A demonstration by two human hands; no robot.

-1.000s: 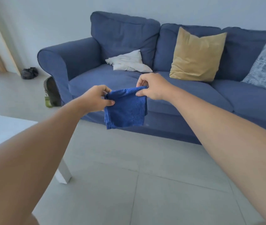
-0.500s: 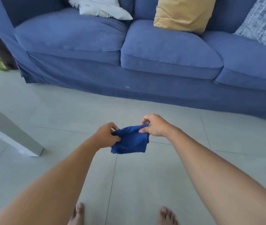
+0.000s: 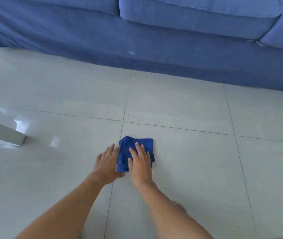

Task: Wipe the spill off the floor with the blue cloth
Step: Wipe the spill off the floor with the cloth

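The folded blue cloth (image 3: 137, 144) lies flat on the pale tiled floor (image 3: 189, 161). My right hand (image 3: 139, 161) rests palm down on top of it, fingers spread. My left hand (image 3: 105, 163) lies flat on the floor at the cloth's left edge, fingers apart, thumb touching the cloth's near corner. The spill (image 3: 133, 118) is a scatter of small yellowish drops around the tile joint, a little beyond the cloth and apart from it.
A blue sofa (image 3: 154, 40) runs across the far side, its skirt reaching the floor. A white table leg (image 3: 7, 135) stands at the left. Bare tiles stretch to the right of the cloth.
Both hands brought the cloth down from the air to the floor and let go of its corners. The view has tilted down and moved closer to the floor.
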